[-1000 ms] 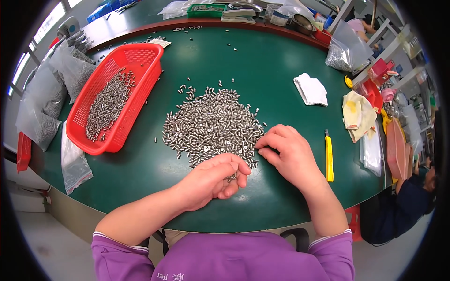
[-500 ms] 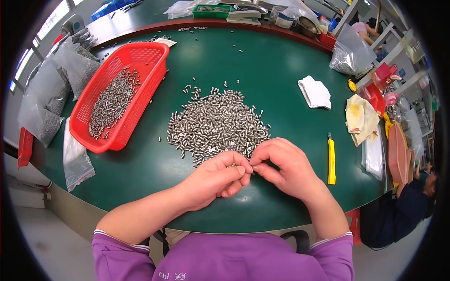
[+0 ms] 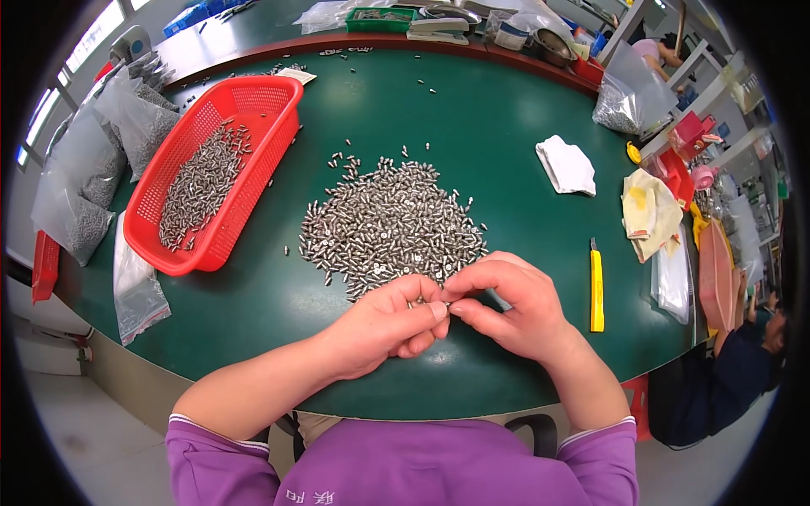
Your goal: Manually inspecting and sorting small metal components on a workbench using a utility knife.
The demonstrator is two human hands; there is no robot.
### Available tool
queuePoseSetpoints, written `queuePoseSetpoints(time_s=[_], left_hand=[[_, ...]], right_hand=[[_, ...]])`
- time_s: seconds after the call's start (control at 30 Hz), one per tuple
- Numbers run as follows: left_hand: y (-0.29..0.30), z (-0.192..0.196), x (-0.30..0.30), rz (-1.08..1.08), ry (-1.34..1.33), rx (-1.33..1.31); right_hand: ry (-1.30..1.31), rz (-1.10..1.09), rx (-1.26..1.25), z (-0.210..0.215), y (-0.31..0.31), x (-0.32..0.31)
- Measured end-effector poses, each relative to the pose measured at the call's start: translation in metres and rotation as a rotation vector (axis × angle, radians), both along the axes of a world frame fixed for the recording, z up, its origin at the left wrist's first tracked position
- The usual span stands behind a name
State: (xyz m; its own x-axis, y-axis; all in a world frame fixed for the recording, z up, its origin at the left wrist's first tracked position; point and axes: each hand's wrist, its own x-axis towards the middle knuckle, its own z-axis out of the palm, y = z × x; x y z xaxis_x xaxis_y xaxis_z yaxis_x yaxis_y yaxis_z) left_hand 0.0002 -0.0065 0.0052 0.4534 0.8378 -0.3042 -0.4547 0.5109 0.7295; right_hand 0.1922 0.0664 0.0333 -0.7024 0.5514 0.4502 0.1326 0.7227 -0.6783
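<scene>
A heap of small silvery metal parts (image 3: 384,219), short and pointed like set screws, is piled mid-table. Just at its near edge my two hands meet at the fingertips. My left hand (image 3: 392,316) is curled closed, thumb pressed on the fingers; a bit of metal shows at its tips. My right hand (image 3: 510,304) pinches with thumb and forefinger right beside the left thumb. A tiny metal piece (image 3: 448,305) peeks out between the two hands, mostly covered by the fingers. Left of the heap, a red perforated basket (image 3: 245,215) holds more of the same parts.
A yellow utility knife (image 3: 596,291) and a folded white cloth (image 3: 567,166) lie to the right. Stained gloves (image 3: 650,211) rest at the right edge. Bags of metal parts (image 3: 89,181) line the left side. Another person (image 3: 717,388) sits at the lower right.
My right fingertips have shifted slightly left and the right hand has turned a little, opening the gap under its forefinger. The left hand is nearly still; heap and basket look unchanged.
</scene>
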Motion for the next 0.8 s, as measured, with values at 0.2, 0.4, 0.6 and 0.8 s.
queuePoseSetpoints(time_s=[0.2, 0.4, 0.6, 0.8], left_hand=[[0.0008, -0.0032, 0.0016, -0.028, 0.042, 0.027], [0.0005, -0.0006, 0.0009, -0.032, 0.014, -0.045], [0.0003, -0.0008, -0.0026, -0.038, -0.113, -0.074], [0.0002, 0.0022, -0.0004, -0.050, -0.028, -0.062]], right_hand=[[0.003, 0.017, 0.105, -0.0020, 0.0010, -0.0015], [0.007, -0.003, 0.085, -0.0041, 0.0007, -0.0022], [0.018, 0.024, 0.122, -0.0064, 0.0044, -0.0019], [0.029, 0.029, 0.173, -0.0081, 0.0039, -0.0018]])
